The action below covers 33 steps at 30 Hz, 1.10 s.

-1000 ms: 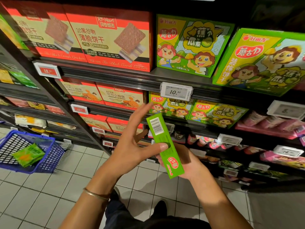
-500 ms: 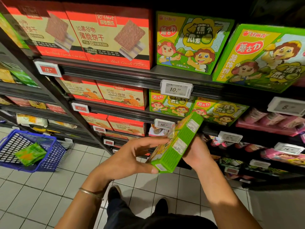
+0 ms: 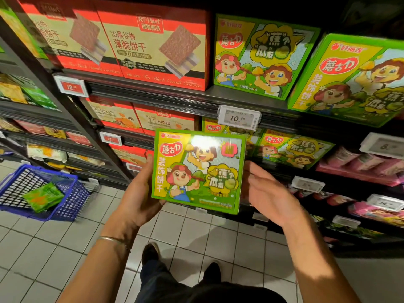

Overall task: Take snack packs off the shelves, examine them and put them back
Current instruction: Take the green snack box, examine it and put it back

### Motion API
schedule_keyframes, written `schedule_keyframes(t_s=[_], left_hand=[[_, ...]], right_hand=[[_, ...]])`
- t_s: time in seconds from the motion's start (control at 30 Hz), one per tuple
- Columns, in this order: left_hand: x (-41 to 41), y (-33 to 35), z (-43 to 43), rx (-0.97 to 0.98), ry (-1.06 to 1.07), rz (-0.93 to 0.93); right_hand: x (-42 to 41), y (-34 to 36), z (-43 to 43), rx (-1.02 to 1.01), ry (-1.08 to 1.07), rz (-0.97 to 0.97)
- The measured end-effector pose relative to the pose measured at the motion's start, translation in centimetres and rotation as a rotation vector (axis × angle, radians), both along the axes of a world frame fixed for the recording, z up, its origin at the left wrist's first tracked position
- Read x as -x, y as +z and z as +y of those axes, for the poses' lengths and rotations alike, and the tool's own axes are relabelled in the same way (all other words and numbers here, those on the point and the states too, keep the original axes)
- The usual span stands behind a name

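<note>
**Box in hand, front face up; the return to the shelf is left to do**

Head view: I judge the task to be in its examining step. The green snack box (image 3: 197,171) is off the shelves and is held in the air in front of the second shelf (image 3: 135,139), printed front turned toward the camera. The left hand (image 3: 140,193) carries it. Its palm lies along the box's left edge and the fingers reach behind, so I read it as clamped on the box. The right hand (image 3: 269,193) is spread flat with straight fingers just beside the right edge and grips nothing. Matching boxes (image 3: 293,149) stand on the shelf close behind, under the price tag (image 3: 239,118), and that looks like the place for the box to go back. Putting it back is not yet done.

Several things are hard to read:
- The left fingers are hidden behind the box.
- The right hand is blurred, so I cannot tell whether it touches the edge.
- Glare washes out the top of the box's front, and the box covers any gap on the shelf behind it.
- A blue basket (image 3: 72,204) on the floor to the left, cut off by the frame edge, holds a green packet (image 3: 43,196) whose print is too soft to read.
</note>
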<state>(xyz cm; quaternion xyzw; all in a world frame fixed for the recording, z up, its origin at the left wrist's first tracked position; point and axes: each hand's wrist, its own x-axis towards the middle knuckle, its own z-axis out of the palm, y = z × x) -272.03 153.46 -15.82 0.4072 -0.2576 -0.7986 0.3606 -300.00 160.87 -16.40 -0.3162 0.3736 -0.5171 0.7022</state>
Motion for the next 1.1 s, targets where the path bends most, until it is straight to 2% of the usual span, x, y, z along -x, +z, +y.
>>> schedule_keyframes(t_s=[0.1, 0.23, 0.3, 0.4, 0.5, 0.63, 1.1], left_hand=[[0.4, -1.4, 0.5, -0.156, -0.078, -0.067], [-0.3, -2.3, 1.4, -0.252, -0.182, 0.068], [-0.7, -2.6, 1.6, -0.274, -0.190, 0.099], [-1.4, -2.5, 1.4, -0.253, -0.212, 0.115], [-1.5, -2.5, 1.0, -0.228, -0.247, 0.102], [-1.1, -3.0, 0.9, -0.241, -0.251, 0.058], [-0.9, -3.6, 1.4, -0.263, -0.259, 0.074]], right_hand=[[-0.6, 1.3, -0.5, 0.063, 0.017, 0.053], [-0.7, 1.8, -0.6, 0.081, 0.037, 0.084], [-0.6, 1.3, -0.5, 0.011, 0.062, 0.078], [-0.4, 0.5, -0.3, -0.213, 0.052, 0.043], [-0.4, -0.3, 0.0, -0.314, 0.069, 0.124], [-0.6, -0.5, 0.1, -0.339, 0.094, 0.196], [-0.4, -0.8, 0.7, -0.318, 0.059, 0.228]])
